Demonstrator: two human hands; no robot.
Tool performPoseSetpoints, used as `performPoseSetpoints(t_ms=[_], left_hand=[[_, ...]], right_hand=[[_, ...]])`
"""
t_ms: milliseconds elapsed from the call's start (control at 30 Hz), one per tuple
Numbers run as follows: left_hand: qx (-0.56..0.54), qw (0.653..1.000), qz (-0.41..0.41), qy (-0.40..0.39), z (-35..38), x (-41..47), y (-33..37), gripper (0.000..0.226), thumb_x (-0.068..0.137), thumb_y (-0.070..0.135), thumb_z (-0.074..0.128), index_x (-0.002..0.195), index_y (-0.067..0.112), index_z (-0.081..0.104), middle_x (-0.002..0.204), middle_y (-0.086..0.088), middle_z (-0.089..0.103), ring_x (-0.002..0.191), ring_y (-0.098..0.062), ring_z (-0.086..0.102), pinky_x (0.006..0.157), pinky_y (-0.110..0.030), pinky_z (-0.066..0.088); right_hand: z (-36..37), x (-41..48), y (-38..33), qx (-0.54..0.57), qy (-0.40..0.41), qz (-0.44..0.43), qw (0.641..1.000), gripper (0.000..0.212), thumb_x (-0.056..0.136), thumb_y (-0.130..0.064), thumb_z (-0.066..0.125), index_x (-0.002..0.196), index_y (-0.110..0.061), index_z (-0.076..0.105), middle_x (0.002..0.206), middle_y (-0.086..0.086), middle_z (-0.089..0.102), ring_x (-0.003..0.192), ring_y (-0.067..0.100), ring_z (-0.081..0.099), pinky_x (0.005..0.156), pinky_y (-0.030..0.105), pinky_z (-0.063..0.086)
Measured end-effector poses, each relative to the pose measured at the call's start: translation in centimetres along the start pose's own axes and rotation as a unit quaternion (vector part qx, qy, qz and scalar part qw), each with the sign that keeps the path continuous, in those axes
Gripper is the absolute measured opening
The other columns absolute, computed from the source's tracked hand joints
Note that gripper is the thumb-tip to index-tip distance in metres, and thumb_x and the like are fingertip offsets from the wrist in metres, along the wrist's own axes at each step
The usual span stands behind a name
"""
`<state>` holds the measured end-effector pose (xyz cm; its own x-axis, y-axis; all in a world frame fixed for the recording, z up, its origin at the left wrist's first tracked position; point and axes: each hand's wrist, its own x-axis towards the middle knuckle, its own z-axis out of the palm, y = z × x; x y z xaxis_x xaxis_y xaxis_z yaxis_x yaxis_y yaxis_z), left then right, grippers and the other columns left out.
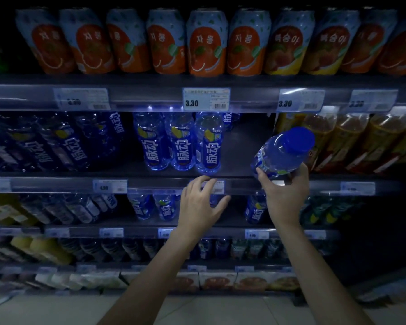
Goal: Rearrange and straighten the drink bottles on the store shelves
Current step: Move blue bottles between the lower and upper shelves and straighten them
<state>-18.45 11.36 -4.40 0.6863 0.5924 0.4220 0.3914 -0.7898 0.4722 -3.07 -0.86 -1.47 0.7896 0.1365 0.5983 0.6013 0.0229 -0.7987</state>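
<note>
One blue bottle in hand, a gap on the shelf waiting for it.

The right hand [285,195] is clamped around the lower body of a blue bottle [283,152], held tilted with its cap toward the camera, in front of the bare stretch of the middle shelf [242,171]. The left hand [201,205] is empty, fingers spread, just below the shelf edge near three upright blue bottles [181,141] that already face forward. Judging from this, the row is partly tidy: the held bottle is not yet placed, and the dark blue bottles [56,141] to the left lean unevenly and look unsorted.
</note>
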Motion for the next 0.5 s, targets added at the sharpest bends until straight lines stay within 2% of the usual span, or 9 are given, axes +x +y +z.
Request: performPoseSetpoints(t_ms=[33,133,200,333,400,500], left_hand=[[-0.006,1.0,-0.007,-0.001,-0.2,-0.5,-0.5,0.054,0.087,0.052,0.059,0.126,0.015,0.058,0.129,-0.006,0.055,0.122,-0.024,0.048,0.101,-0.041,0.039],[-0.013,0.999,-0.032,-0.001,-0.8,-2.3,-2.4,0.053,0.087,0.052,0.06,0.126,0.016,0.058,0.127,-0.005,0.056,0.12,-0.023,0.049,0.1,-0.042,0.041],[-0.014,0.999,-0.05,0.0,-1.1,-3.5,-3.9,0.054,0.087,0.053,0.058,0.127,0.017,0.057,0.127,-0.004,0.055,0.119,-0.022,0.049,0.1,-0.041,0.041],[-0.032,0.997,-0.077,-0.007,-1.6,-5.8,-7.0,0.055,0.089,0.053,0.057,0.13,0.016,0.055,0.129,-0.004,0.054,0.121,-0.02,0.047,0.101,-0.045,0.041],[-0.037,0.995,-0.089,-0.008,-1.6,-6.9,-8.7,0.056,0.089,0.053,0.056,0.131,0.017,0.053,0.13,-0.003,0.052,0.121,-0.018,0.046,0.101,-0.044,0.04],[-0.041,0.994,-0.095,-0.016,-1.1,-8.2,-11.1,0.055,0.089,0.054,0.054,0.13,0.018,0.053,0.128,0.001,0.051,0.12,-0.017,0.046,0.1,-0.042,0.04]], right_hand=[[-0.1,-0.8,-0.2,0.002,-0.011,0.001,1.0,0.052,0.069,-0.031,0.085,0.109,-0.038,0.053,0.111,0.003,0.061,0.105,0.022,0.06,0.089,0.042,0.051],[0.1,-4.0,-0.8,0.01,-0.041,0.023,0.999,0.055,0.068,-0.041,0.084,0.113,-0.042,0.053,0.115,-0.005,0.062,0.108,0.013,0.06,0.089,0.028,0.05],[0.5,-6.5,-0.7,0.017,-0.068,0.045,0.996,0.055,0.068,-0.044,0.083,0.115,-0.035,0.056,0.114,-0.007,0.063,0.107,0.01,0.061,0.088,0.025,0.05],[1.9,-11.8,0.0,0.031,-0.121,0.076,0.989,0.055,0.068,-0.03,0.086,0.114,-0.028,0.056,0.113,-0.005,0.062,0.106,0.012,0.06,0.087,0.026,0.049],[2.9,-14.3,0.8,0.027,-0.134,0.087,0.987,0.055,0.067,-0.024,0.087,0.113,-0.026,0.057,0.11,-0.008,0.061,0.103,0.009,0.06,0.085,0.022,0.048],[4.6,-17.5,2.1,0.013,-0.155,0.108,0.982,0.054,0.067,-0.025,0.087,0.112,-0.029,0.056,0.108,-0.012,0.061,0.1,0.004,0.059,0.081,0.015,0.046]])
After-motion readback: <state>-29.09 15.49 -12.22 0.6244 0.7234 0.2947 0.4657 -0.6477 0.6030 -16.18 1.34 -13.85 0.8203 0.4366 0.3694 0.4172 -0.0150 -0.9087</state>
